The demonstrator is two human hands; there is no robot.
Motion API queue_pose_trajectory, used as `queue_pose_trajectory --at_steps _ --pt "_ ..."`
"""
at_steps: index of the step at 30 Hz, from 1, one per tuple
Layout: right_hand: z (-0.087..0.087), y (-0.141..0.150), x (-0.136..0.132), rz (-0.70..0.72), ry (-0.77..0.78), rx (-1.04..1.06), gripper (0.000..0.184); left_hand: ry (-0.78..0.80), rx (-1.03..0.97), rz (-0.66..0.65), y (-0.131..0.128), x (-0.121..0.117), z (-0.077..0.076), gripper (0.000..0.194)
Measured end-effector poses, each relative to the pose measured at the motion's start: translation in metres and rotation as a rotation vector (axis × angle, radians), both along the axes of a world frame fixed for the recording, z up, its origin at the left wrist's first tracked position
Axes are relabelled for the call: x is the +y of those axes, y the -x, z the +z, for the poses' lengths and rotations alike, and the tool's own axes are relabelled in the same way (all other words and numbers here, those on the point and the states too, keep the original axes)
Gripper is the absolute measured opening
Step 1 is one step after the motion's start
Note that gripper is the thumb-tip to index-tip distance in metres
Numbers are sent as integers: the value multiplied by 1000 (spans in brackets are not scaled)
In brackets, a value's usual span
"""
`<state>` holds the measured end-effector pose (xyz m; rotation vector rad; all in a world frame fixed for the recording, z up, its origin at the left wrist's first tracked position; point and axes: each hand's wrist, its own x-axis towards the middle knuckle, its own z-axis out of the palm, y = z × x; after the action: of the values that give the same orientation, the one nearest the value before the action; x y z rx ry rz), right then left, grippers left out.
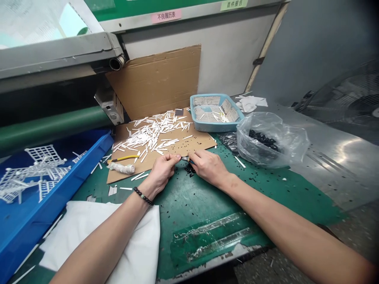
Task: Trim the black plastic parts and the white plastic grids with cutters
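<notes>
My left hand [161, 171] and my right hand [209, 165] meet above the near edge of a cardboard sheet [195, 144], their fingertips pinching a small dark part with a shiny tip [185, 158]. Its exact shape is hidden by my fingers. Just below them, a little heap of black pieces [189, 169] lies on the green work mat [189, 205]. Many white plastic strips [151, 134] cover the cardboard. To the left of my left hand lie a yellow-handled cutter [124, 158] and a white wrapped roll [121, 168].
A blue bin [59, 146] holds white plastic lattice pieces at the left. Behind my hands stand a light blue basket [216, 112] and a clear plastic bag of black pieces [266, 138]. A white cloth [139, 240] lies under my left forearm. A metal surface and a fan lie to the right.
</notes>
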<state>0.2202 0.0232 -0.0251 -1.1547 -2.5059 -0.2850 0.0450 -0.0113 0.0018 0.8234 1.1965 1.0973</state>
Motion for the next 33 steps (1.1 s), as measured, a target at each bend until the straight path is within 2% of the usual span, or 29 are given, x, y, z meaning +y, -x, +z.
queue_pose_trajectory --at_steps 3,6,10,13,16,19,21,25,27,29,33 --pt "-2 -7 11 -27 -20 96 20 84 -240 -28 8 5 -4 19" --pt "0 -16 21 -83 -30 92 33 167 -448 -33 17 11 -8 4" --pt "7 -22 22 -137 -43 -18 46 119 -460 -82 19 13 -7 8" --pt "11 -24 20 -135 -66 -39 41 86 -227 -157 12 10 -6 11" --pt "11 -27 20 -128 -34 -36 37 -92 240 -191 6 6 -8 23" --pt "9 -29 23 -124 -7 -35 39 -283 663 -228 4 5 -13 22" --pt "7 -29 25 -128 -10 -23 39 -303 814 -290 5 4 -15 24" --pt "5 -29 29 -106 -34 93 34 -316 912 -387 6 4 -14 22" --pt "6 -30 31 -84 -72 196 32 -319 894 -361 5 4 -12 19" --pt "8 -32 31 -78 -98 200 29 -279 754 -313 5 5 -10 15" --pt "13 -37 27 -125 -76 -52 25 -47 148 -210 7 8 -8 8"
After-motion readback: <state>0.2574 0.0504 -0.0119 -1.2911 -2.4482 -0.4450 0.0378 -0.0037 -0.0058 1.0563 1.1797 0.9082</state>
